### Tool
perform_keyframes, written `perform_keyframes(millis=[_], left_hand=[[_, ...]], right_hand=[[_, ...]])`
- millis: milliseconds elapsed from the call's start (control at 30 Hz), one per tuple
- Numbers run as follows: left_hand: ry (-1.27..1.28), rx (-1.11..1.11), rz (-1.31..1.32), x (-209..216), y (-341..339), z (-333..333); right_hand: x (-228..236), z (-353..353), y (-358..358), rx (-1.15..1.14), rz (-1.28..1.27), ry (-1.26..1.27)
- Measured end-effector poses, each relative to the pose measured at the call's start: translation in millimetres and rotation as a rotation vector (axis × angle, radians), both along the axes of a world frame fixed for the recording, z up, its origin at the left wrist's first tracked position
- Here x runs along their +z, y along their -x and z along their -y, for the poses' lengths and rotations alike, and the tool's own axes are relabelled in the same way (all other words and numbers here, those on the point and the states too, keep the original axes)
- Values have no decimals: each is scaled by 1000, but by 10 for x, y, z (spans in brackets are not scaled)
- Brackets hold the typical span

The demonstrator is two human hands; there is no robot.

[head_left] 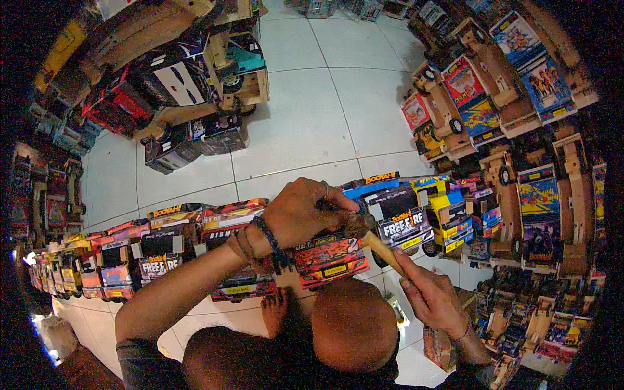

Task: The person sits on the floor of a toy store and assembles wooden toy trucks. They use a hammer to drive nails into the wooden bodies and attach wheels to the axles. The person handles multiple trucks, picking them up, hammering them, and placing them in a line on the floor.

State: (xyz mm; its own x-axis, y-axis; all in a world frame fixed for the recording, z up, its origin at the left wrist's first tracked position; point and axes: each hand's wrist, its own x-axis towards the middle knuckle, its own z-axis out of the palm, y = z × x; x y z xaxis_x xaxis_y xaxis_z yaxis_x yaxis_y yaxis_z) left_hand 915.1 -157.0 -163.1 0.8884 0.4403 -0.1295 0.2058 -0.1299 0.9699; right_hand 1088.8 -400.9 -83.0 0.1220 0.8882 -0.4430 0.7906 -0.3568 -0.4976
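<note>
L hand (300, 214) is resting on top of a toy truck (328, 255) w/ a red and black printed box body, fingers curled and pinching something small against it; what exactly it's pinching is too small to tell. A dark beaded bracelet (273, 244) is sitting on that wrist. R hand (432, 296) is clenching the wooden handle of a hammer (367, 233), gripping near the lower end, the dark head lying just beside the L fingers above the truck's roof. The truck is sitting on the white tiled floor (312, 110) in front of the person, btw their knees (354, 325) and a long row of similar printed toy trucks (130, 253) stretching off to the left. A blue and yellow truck (448, 214) is standing just right of the hammer. More wooden trucks are stacking up at right (513, 110) and upper left (195, 78), well apart from the hands.
</note>
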Motion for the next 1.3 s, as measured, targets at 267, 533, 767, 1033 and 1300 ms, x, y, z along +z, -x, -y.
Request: perform_keyframes(millis=[267, 533, 767, 1033, 1300], left_hand=[[20, 3, -125, 94, 4, 13], [-61, 0, -107, 74, 13, 16], [-24, -10, -33, 99, 37, 10], [-1, 37, 16, -2, 55, 40], [52, 3, -27, -46, 91, 29]], right_hand=[[84, 100, 2, 112, 108, -371], [41, 133, -74, 159, 173, -359], [-3, 135, -39, 360, 366, -157], [67, 114, -73, 168, 179, -608], [-115, 150, 37, 176, 269, -542]])
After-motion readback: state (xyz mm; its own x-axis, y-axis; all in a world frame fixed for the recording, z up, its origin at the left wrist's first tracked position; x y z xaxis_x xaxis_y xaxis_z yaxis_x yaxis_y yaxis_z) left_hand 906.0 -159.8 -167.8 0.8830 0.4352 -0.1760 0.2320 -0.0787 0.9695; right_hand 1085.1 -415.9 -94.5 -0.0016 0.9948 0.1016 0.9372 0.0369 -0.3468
